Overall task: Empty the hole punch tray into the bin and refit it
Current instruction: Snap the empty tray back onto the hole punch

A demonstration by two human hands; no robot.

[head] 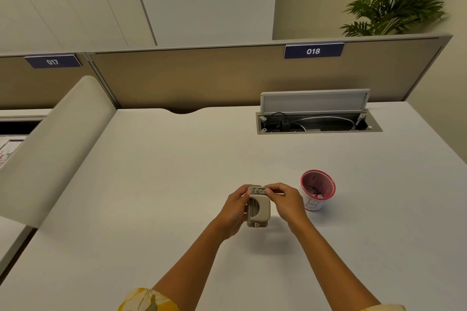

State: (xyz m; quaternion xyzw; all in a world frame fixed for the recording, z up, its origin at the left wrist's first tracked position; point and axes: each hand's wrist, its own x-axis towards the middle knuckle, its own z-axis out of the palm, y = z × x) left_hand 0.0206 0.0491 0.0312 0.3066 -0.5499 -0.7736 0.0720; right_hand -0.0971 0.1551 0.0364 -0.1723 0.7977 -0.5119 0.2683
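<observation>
Two hands, a left (233, 206) and a right (284, 199), one hole punch (258, 208), one paper cup (317, 189), two numbered signs (313, 51) (52, 61), one cable hatch (318, 121) and one plant (396, 2) share one counter (156, 184).

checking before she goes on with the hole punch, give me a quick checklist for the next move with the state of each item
1. Hole punch held by both hands, left hand on its side, right hand at its far end: ok.
2. Punch lifted off the desk, shadow beneath it: ok.
3. Cup used as bin upright, open, to the right of the right hand: ok.
4. Bits already lying in the cup: ok.
5. Tray emptied and seated back on the punch: cannot tell, fingers cover that end.
6. Loose paper bits on the desk around the hands: none visible, ok.
</observation>
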